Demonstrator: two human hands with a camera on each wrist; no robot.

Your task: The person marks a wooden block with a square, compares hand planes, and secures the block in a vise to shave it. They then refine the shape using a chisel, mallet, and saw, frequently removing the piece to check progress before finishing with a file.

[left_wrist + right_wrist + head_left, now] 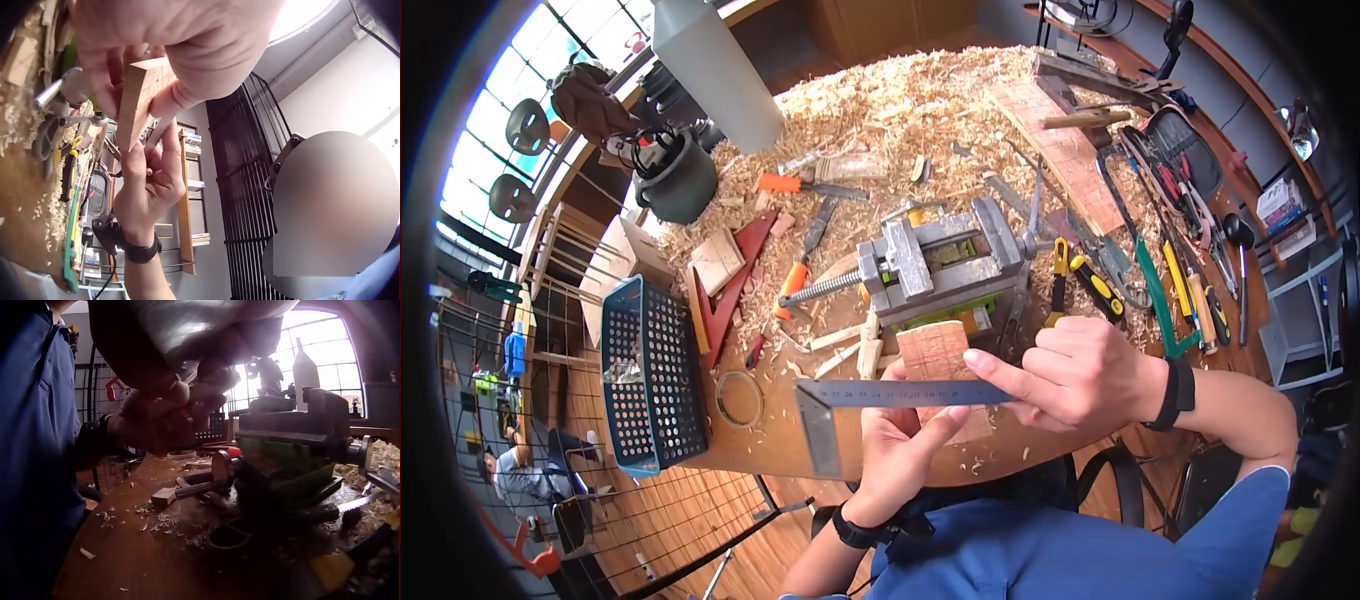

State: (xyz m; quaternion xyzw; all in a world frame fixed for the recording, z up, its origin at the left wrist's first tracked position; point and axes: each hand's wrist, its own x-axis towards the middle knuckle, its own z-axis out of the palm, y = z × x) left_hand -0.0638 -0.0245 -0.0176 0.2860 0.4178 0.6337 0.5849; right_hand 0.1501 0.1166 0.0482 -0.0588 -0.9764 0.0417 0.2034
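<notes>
My left hand point(900, 445) grips a flat wooden block point(933, 350) with pencil lines over the table's near edge, its thumb along the near face. Across that face lies the blade of a metal try square point(900, 394). The square's thick stock points down, left of the block. My right hand point(1080, 378) pinches the blade's right end, with the index finger stretched along it toward the block. In the left wrist view the block point(139, 103) is seen edge-on between left thumb and fingers, with the right hand point(150, 184) close below. The right wrist view is dark around both hands.
A metal vise point(940, 255) stands just beyond the hands. Wood shavings point(880, 110) cover the far table. A blue perforated basket point(655, 380) and a tape roll point(739, 399) are at left. Saws, a green-handled tool point(1155, 300) and cutters lie at right.
</notes>
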